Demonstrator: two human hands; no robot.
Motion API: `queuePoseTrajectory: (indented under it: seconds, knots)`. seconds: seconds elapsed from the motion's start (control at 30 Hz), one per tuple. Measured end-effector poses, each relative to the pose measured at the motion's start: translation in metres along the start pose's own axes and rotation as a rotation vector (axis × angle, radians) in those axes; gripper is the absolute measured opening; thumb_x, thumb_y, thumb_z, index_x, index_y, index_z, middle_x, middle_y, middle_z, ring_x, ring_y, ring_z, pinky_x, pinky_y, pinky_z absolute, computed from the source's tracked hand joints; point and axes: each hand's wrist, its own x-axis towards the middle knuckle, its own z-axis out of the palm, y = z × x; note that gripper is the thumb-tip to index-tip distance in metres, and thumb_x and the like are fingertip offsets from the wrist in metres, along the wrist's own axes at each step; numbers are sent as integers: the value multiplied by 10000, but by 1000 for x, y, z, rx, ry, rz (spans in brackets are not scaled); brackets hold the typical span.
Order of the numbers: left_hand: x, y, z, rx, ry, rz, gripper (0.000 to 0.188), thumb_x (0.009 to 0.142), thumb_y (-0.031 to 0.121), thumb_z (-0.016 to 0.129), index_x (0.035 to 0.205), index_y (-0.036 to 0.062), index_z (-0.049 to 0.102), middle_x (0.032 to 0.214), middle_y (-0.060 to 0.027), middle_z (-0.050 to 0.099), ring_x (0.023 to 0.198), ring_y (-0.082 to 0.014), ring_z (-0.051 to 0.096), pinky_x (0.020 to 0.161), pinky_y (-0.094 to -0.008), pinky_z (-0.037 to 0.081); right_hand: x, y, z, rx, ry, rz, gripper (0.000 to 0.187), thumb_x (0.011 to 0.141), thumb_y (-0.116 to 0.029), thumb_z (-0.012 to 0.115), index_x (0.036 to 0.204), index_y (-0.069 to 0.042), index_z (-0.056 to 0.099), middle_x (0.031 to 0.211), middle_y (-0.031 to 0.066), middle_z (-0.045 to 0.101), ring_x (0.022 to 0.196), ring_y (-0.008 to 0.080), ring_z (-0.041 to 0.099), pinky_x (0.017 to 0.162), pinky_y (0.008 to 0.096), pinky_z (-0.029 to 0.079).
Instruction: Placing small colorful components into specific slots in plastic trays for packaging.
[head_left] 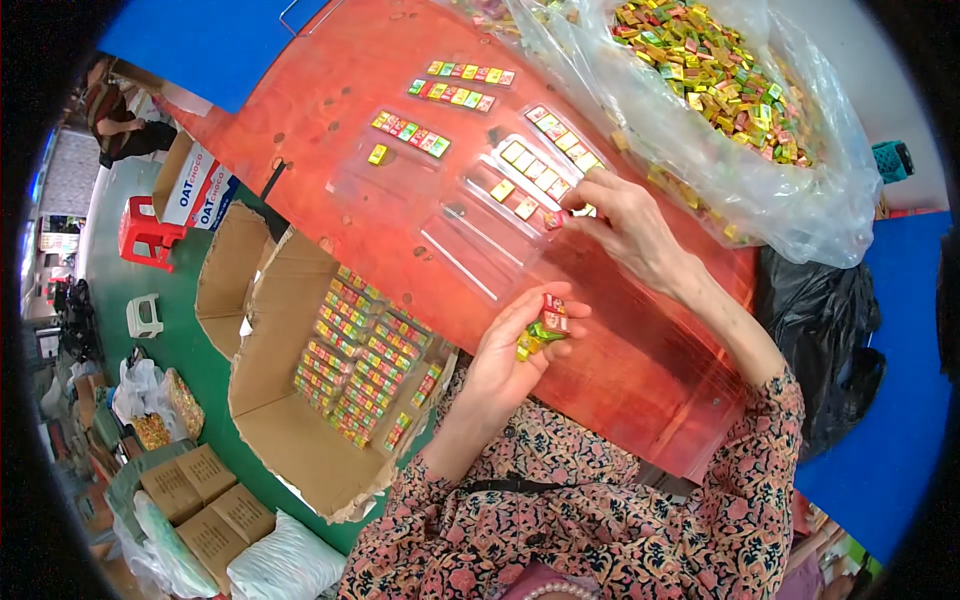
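Note:
In my cupped left hand [503,338] lie several small wrapped blocks [545,328], red, green and yellow. My right hand [628,225] pinches a small red wrapped block [555,220] over the lower end of a see-through plastic tray [507,203]. Rows of yellow, white and red blocks [535,166] fill part of that tray. Beside it, nearer me, a second see-through tray [470,252] shows no blocks in its grooves. Further left, another tray [375,183] holds one row and a single yellow block [377,154]. My right fingers partly hide the filled tray's right end.
At the upper right of the red table [340,70] sits a big plastic bag [840,200] heaped with loose wrapped blocks. An open cardboard box [270,400] with filled trays [365,370] stands below the left edge. A black plastic bag [815,340] hangs at the right.

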Motion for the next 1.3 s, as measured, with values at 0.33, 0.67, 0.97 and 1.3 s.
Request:
queuePoseTrajectory:
  seconds: [0.33,0.67,0.97,1.3]
  knots:
    - [-15,43,-42,-28,108,162,298,932,226,445,1120,10,527,997,-153,618,789,-173,610,601,-238,488,59,13,47,91,-176,-176,157,804,-162,606,886,-29,592,864,90,569,754,214,556,636,330,431]
    - [4,57,-45,64,47,209,253,867,161,580,1091,43,563,948,-84,641,754,-175,630,542,-230,480,27,-40,43,773,-358,135,158,807,-152,626,879,-11,622,754,14,574,729,97,533,660,248,422]
    - [9,39,-37,32,84,242,168,846,138,609,998,83,565,843,-48,636,680,-151,615,510,-209,451,-3,-45,55,358,-162,-85,118,819,-57,600,911,12,627,787,38,572,710,127,537,628,269,434]
    - [10,39,-34,116,191,460,149,828,108,629,953,60,565,789,-46,617,651,-127,598,483,-189,432,-8,-38,63,777,-225,415,171,863,-115,588,977,7,625,860,4,618,801,42,548,709,192,446]
